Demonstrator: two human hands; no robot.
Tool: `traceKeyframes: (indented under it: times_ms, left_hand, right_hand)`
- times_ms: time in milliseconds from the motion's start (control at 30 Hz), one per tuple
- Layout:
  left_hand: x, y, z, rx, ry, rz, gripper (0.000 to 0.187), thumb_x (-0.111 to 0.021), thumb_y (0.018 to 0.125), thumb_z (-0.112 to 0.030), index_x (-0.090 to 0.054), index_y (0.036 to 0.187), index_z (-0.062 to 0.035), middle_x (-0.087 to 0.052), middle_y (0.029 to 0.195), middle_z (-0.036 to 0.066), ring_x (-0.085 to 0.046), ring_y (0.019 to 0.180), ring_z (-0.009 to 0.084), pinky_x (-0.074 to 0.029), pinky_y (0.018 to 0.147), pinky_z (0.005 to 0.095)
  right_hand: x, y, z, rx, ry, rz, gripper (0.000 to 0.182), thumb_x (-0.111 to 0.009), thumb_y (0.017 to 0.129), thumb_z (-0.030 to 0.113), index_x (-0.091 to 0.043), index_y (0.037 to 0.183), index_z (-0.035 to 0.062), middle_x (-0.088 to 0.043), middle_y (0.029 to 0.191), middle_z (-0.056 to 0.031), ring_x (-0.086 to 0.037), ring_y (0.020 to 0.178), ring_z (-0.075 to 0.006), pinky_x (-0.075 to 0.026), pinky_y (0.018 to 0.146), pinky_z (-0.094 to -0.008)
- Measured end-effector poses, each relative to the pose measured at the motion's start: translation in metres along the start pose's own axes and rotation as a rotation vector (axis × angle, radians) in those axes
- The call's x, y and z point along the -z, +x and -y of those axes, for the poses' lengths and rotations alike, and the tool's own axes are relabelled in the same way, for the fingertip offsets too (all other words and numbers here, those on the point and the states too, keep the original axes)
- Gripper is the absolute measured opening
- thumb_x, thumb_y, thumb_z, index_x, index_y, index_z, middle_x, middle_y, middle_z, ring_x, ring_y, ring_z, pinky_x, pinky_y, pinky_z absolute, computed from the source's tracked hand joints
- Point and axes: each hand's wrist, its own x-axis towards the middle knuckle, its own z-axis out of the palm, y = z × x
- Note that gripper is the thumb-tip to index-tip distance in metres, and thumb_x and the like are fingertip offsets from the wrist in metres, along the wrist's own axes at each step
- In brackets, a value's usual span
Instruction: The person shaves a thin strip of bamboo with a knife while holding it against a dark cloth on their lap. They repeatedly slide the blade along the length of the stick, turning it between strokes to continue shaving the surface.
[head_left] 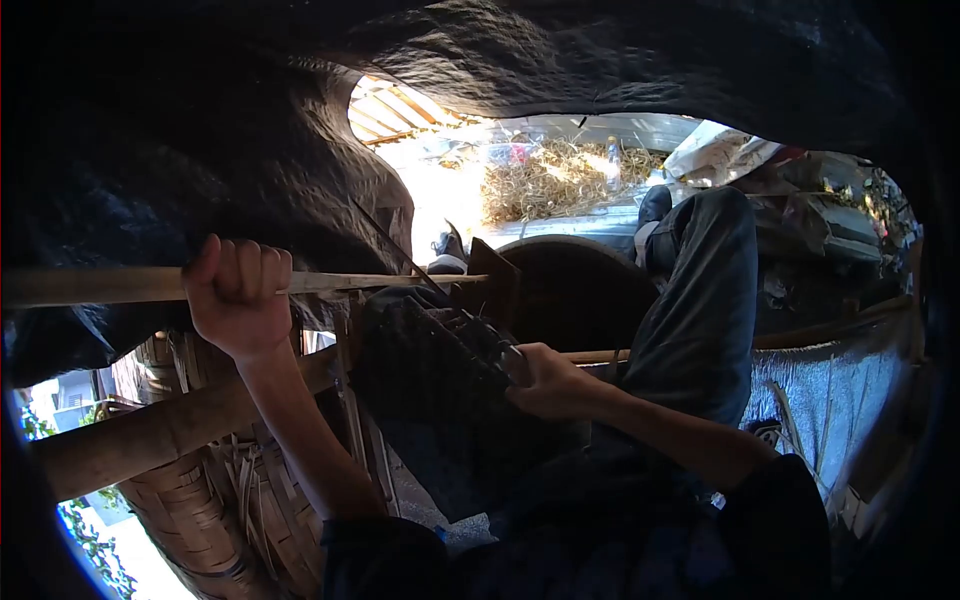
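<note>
My left hand is closed in a fist around a long pale bamboo strip, which runs out past the left edge of the view. The strip's other end reaches over my left thigh. In my right hand is the handle of what looks like a long, thin-bladed knife. Its dark blade points up and left and crosses the strip near its end. Shadow makes the blade's edge and the exact contact with the strip hard to see. A dark upright piece of board stands beside the strip's tip.
A dark round tub or basin sits between my legs. Beyond my feet lies a heap of straw-like shavings with a clear bottle. Woven bamboo baskets and a thick bamboo pole are at left. Dark sheeting hangs overhead.
</note>
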Motion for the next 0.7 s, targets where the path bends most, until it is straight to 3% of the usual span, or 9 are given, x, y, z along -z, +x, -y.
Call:
traceKeyframes:
  times_ms: [200, 267, 300, 400, 467, 500, 600, 633, 700]
  left_hand:
    - [-0.003, 0.003, -0.002, -0.003, 0.022, -0.061, 0.045, -0.036, 0.092, -0.019, -0.019, 0.051, -0.0159, -0.015, 0.044, -0.002, -0.007, 0.041, 0.0092, -0.013, 0.043, 0.0290]
    - [-0.005, 0.004, 0.000, 0.021, -0.024, -0.002, 0.045, -0.037, 0.093, -0.018, -0.021, 0.051, -0.0163, -0.017, 0.043, -0.002, -0.008, 0.041, 0.0089, -0.014, 0.043, 0.0284]
    - [-0.007, 0.004, 0.001, 0.018, -0.022, -0.006, 0.045, -0.037, 0.093, -0.018, -0.021, 0.051, -0.0163, -0.017, 0.043, -0.002, -0.008, 0.041, 0.0089, -0.014, 0.043, 0.0284]
    - [-0.011, 0.003, 0.001, 0.018, 0.044, -0.085, 0.045, -0.037, 0.091, -0.020, -0.018, 0.051, -0.0157, -0.015, 0.044, -0.002, -0.007, 0.041, 0.0096, -0.012, 0.043, 0.0290]
    - [-0.004, 0.006, 0.004, 0.029, 0.002, 0.019, 0.045, -0.036, 0.093, -0.019, -0.021, 0.051, -0.0164, -0.016, 0.044, -0.002, -0.009, 0.041, 0.0087, -0.014, 0.043, 0.0287]
    - [-0.005, 0.013, 0.003, 0.022, 0.002, 0.038, 0.045, -0.036, 0.093, -0.019, -0.021, 0.051, -0.0164, -0.016, 0.044, -0.002, -0.009, 0.041, 0.0087, -0.014, 0.043, 0.0287]
    - [-0.008, 0.004, 0.003, 0.051, -0.021, -0.049, 0.045, -0.037, 0.093, -0.019, -0.020, 0.051, -0.0161, -0.016, 0.044, -0.003, -0.009, 0.041, 0.0087, -0.014, 0.043, 0.0285]
    - [-0.010, 0.008, 0.002, 0.045, 0.005, -0.035, 0.045, -0.037, 0.093, -0.019, -0.020, 0.051, -0.0160, -0.016, 0.044, -0.003, -0.009, 0.041, 0.0087, -0.014, 0.043, 0.0284]
    - [-0.013, 0.009, 0.004, 0.044, 0.031, -0.027, 0.045, -0.037, 0.093, -0.020, -0.020, 0.051, -0.0160, -0.016, 0.044, -0.003, -0.009, 0.041, 0.0087, -0.014, 0.043, 0.0283]
  right_hand:
    - [0.022, -0.011, 0.039, 0.071, -0.100, -0.076, 0.024, -0.058, 0.073, 0.010, -0.056, 0.092, -0.0031, -0.063, 0.077, -0.0185, -0.066, 0.072, -0.0297, -0.050, 0.063, -0.0384]
    - [0.024, -0.016, 0.049, 0.328, -0.088, -0.150, 0.016, -0.057, 0.070, 0.005, -0.056, 0.085, 0.0004, -0.062, 0.068, -0.0094, -0.062, 0.062, -0.0182, -0.048, 0.056, -0.0321]
    - [0.021, -0.015, 0.047, 0.329, -0.090, -0.145, 0.016, -0.057, 0.070, 0.005, -0.056, 0.085, 0.0004, -0.062, 0.068, -0.0094, -0.062, 0.062, -0.0182, -0.048, 0.056, -0.0321]
    - [0.005, -0.006, 0.016, 0.255, 0.055, -0.113, 0.018, -0.058, 0.070, 0.007, -0.057, 0.087, 0.0002, -0.063, 0.070, -0.0096, -0.063, 0.065, -0.0200, -0.048, 0.059, -0.0343]
    - [0.007, 0.013, -0.021, -0.071, -0.093, -0.170, 0.019, -0.059, 0.071, 0.008, -0.058, 0.088, -0.0001, -0.064, 0.072, -0.0094, -0.063, 0.066, -0.0224, -0.049, 0.061, -0.0368]
    - [0.011, 0.013, -0.016, 0.033, -0.105, -0.162, 0.026, -0.057, 0.074, 0.012, -0.056, 0.094, -0.0043, -0.063, 0.075, -0.0196, -0.065, 0.074, -0.0331, -0.050, 0.064, -0.0401]
    - [0.021, 0.002, 0.008, 0.155, -0.206, -0.161, 0.025, -0.057, 0.074, 0.011, -0.056, 0.093, -0.0047, -0.062, 0.074, -0.0203, -0.065, 0.074, -0.0348, -0.050, 0.064, -0.0406]
    - [0.023, -0.004, 0.023, 0.208, -0.112, -0.161, 0.019, -0.058, 0.070, 0.007, -0.055, 0.088, -0.0013, -0.060, 0.067, -0.0135, -0.061, 0.064, -0.0228, -0.048, 0.059, -0.0363]
    - [0.023, -0.008, 0.037, 0.270, -0.077, -0.154, 0.018, -0.057, 0.071, 0.007, -0.054, 0.087, -0.0014, -0.059, 0.066, -0.0119, -0.061, 0.062, -0.0218, -0.047, 0.057, -0.0355]
